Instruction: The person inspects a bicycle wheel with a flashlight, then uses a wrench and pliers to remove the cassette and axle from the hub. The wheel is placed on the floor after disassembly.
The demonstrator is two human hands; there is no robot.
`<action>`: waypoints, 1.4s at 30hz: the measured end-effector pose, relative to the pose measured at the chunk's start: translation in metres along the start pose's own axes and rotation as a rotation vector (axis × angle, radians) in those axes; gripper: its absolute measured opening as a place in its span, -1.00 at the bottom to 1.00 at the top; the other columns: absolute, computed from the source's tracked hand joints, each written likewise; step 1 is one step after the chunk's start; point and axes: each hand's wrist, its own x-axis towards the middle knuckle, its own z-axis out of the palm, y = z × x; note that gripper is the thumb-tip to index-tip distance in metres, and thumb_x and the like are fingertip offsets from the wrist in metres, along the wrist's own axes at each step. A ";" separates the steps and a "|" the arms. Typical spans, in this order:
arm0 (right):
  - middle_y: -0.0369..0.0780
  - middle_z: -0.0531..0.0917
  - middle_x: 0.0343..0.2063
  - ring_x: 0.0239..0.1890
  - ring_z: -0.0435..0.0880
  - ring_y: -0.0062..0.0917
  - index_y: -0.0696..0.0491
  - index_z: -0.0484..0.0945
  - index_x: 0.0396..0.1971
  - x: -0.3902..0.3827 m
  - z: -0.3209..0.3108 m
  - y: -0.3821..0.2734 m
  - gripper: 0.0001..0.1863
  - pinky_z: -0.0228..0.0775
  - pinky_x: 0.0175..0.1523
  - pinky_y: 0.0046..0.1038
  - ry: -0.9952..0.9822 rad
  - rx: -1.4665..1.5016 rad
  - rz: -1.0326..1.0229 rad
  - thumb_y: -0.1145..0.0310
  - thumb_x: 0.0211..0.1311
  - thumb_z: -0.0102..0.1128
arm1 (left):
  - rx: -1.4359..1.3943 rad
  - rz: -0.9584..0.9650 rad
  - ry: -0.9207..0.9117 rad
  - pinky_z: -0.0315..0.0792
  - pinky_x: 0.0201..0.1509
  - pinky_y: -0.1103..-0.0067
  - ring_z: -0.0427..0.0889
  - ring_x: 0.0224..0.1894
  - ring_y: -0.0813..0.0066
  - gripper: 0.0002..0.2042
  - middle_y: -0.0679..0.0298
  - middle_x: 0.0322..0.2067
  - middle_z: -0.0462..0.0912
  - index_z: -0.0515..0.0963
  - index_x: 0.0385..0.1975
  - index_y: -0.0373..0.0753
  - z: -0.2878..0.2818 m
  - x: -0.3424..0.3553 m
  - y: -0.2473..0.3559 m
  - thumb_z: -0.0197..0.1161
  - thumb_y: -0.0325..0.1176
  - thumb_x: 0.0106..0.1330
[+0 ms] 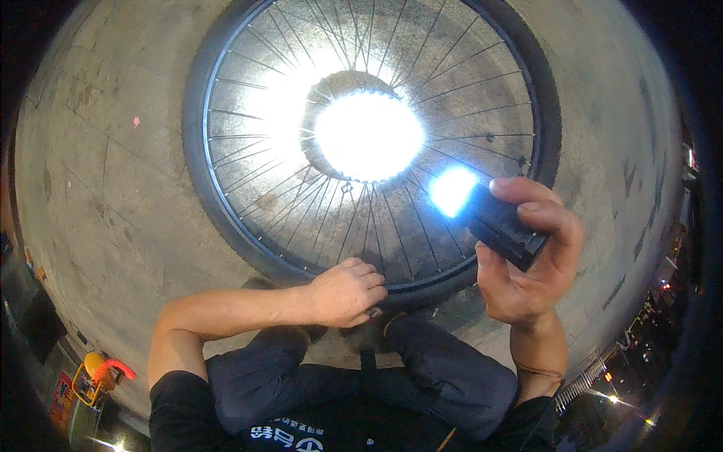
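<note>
A large spoked wheel (369, 137) with a black rubber tyre (194, 124) is seen face-on against a grey concrete floor (105, 173), just in front of the person's bent knees. Its centre is washed out by strong white glare, so the hub's details cannot be made out; only a toothed edge is shown around it. Whether the wheel lies flat or is tilted cannot be told.

A black, box-shaped lamp (503, 226) is held in the right hand (556, 252), with the fingers on its upper side and end and the thumb near its lower side. Its lit white face is pointed toward the wheel's centre, and the lamp is seen in front of the lower right spokes.

The left hand (348, 292) is placed at the near edge of the tyre with its fingers curled; whether the tyre is gripped or only touched cannot be told.

Dark grey trousers (452, 369) and a black short-sleeved shirt (188, 414) with white print are worn. At the lower left, a yellow object with a red-orange curved tube (114, 366) is seen.
</note>
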 end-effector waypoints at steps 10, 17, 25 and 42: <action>0.08 0.54 -0.03 -0.01 0.59 -0.31 0.17 0.32 -0.03 -0.003 0.007 -0.007 -0.46 0.49 0.08 -0.36 0.058 0.010 -0.001 0.69 -0.08 0.29 | -0.034 0.040 -0.023 0.36 0.06 0.33 0.55 -0.02 0.20 -0.65 0.14 -0.12 0.60 0.58 -0.19 -0.27 0.007 -0.007 0.006 0.38 -0.23 0.07; 0.03 0.53 -0.09 -0.09 0.58 -0.33 0.14 0.29 -0.06 -0.002 0.003 -0.004 -0.44 0.48 0.05 -0.39 0.106 -0.034 0.003 0.61 -0.11 0.34 | -0.029 0.050 0.006 0.36 0.01 0.33 0.54 -0.05 0.19 -0.66 0.16 -0.16 0.59 0.57 -0.19 -0.25 0.007 -0.007 0.006 0.37 -0.21 0.09; 0.02 0.54 -0.06 -0.12 0.60 -0.31 0.14 0.34 -0.03 -0.005 -0.004 -0.005 -0.44 0.49 0.00 -0.38 0.088 -0.260 -0.110 0.55 -0.07 0.38 | -0.037 0.053 0.017 0.36 0.00 0.33 0.54 -0.07 0.19 -0.66 0.16 -0.17 0.59 0.56 -0.19 -0.25 0.008 -0.009 0.006 0.37 -0.21 0.08; 0.01 0.56 -0.03 -0.18 0.65 -0.26 -0.12 0.15 0.21 0.000 0.007 -0.043 -0.19 0.56 -0.17 -0.35 -0.197 -0.404 -0.281 0.63 -0.02 0.39 | -0.002 0.057 -0.030 0.36 0.02 0.33 0.53 -0.03 0.19 -0.59 0.16 -0.12 0.59 0.57 -0.13 -0.26 0.006 -0.014 0.010 0.40 -0.20 0.03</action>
